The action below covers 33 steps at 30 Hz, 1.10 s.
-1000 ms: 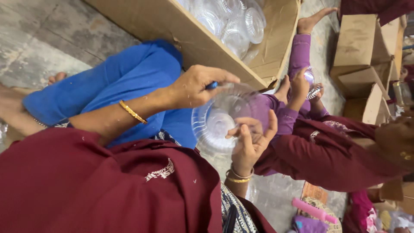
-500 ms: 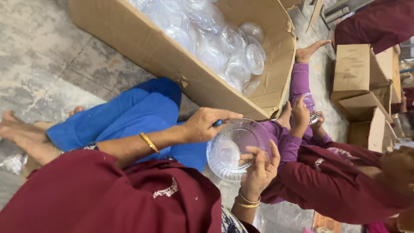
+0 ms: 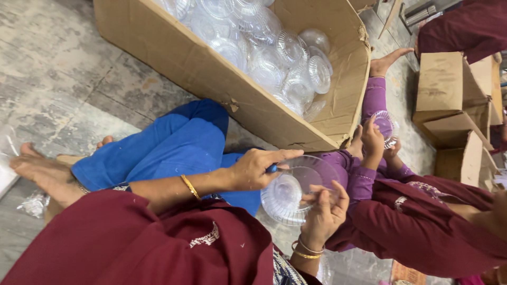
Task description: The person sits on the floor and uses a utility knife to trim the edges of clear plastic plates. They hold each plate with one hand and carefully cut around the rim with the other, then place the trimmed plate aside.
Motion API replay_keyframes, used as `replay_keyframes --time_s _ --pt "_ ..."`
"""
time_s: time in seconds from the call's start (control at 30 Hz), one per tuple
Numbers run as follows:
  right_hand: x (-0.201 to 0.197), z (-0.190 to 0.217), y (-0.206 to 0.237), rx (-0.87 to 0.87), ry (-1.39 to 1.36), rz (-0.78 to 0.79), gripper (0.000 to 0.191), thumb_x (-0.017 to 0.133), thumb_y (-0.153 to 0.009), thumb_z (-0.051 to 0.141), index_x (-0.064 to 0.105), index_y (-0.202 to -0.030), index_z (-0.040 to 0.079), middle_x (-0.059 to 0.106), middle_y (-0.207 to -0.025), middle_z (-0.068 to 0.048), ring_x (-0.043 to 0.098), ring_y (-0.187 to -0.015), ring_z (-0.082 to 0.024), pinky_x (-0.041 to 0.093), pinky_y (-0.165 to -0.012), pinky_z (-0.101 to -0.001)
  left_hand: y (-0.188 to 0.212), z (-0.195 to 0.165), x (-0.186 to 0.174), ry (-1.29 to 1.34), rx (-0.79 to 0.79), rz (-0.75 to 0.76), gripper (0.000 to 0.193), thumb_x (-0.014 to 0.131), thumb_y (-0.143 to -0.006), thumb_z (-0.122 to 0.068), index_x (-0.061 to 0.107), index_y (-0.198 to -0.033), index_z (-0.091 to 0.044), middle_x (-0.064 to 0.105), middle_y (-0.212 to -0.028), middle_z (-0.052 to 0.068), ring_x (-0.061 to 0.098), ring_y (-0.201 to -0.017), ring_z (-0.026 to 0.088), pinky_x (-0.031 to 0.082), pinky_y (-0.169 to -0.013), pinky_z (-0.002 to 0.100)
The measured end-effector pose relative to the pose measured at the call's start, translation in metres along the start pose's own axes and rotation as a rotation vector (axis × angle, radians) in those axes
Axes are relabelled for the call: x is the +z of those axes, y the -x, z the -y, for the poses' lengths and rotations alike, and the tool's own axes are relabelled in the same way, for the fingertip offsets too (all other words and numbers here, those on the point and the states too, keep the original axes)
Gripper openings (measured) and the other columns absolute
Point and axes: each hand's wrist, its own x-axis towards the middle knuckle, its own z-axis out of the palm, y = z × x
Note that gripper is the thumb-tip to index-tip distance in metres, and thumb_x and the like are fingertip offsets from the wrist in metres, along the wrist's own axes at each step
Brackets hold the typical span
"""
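A bare foot (image 3: 45,177) lay at the far left on the stained concrete floor (image 3: 63,68), with a scrap of clear wrapping (image 3: 34,203) just beside it. Next came a leg in blue trousers (image 3: 174,145) stretched toward the big cardboard box (image 3: 211,68), which lay open and was filled with clear plastic bowls (image 3: 274,58). Below the box, the left hand (image 3: 259,169), a gold bangle (image 3: 189,187) on its wrist, pressed on the rim of a clear plastic bowl (image 3: 296,192) with a small blue tool partly hidden under the fingers; its grip was narrow, closed around that tool. The right hand (image 3: 323,211), with bangles at its wrist, held the bowl from below, its grip closed on the bowl's edge, thumb and fingers pinching it. The bowl hung in the air between both hands, just in front of the box's lower corner. Further right, a person in purple sleeves held a smaller clear bowl (image 3: 384,125) in their own hands, and smaller cardboard boxes (image 3: 454,95) stood at the far right
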Motion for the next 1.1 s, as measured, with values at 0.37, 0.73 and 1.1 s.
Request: replay_keyframes --time_s 0.37,0.73,1.1 --pt "0.009 -0.005 -0.001 -0.027 -0.124 -0.122 0.028 0.057 -0.106 0.005 0.051 -0.133 0.003 0.07 -0.1 -0.019 0.07 -0.069 -0.023 0.057 -0.059 -0.031 0.017 -0.004 -0.016 -0.021 -0.036 0.018 0.059 0.072 -0.093 -0.005 0.054 -0.147 -0.016 0.075 -0.097 0.015 0.076 -0.083 0.028 0.059 -0.072 0.036" --pt "0.031 0.035 0.003 0.04 0.056 -0.017 0.034 0.06 -0.107 0.004 0.052 -0.139 -0.001 0.07 -0.094 -0.018 0.067 -0.067 -0.02 0.055 -0.059 -0.0293 0.025 -0.035 -0.063 0.105 -0.125 0.017 0.041 0.072 -0.099 -0.02 0.062 -0.136 -0.007 0.068 -0.085 0.005 0.063 -0.074 0.01 0.053 -0.068 0.027" --pt "0.027 0.068 -0.017 0.457 0.07 0.594 0.017 0.059 -0.104 0.005 0.069 -0.111 -0.007 0.072 -0.084 -0.014 0.066 -0.064 -0.014 0.053 -0.057 -0.0239 -0.033 -0.056 -0.098 0.023 -0.005 0.399 0.026 0.051 -0.117 -0.029 0.066 -0.112 -0.008 0.071 -0.094 0.008 0.07 -0.086 0.022 0.053 -0.075 0.033"
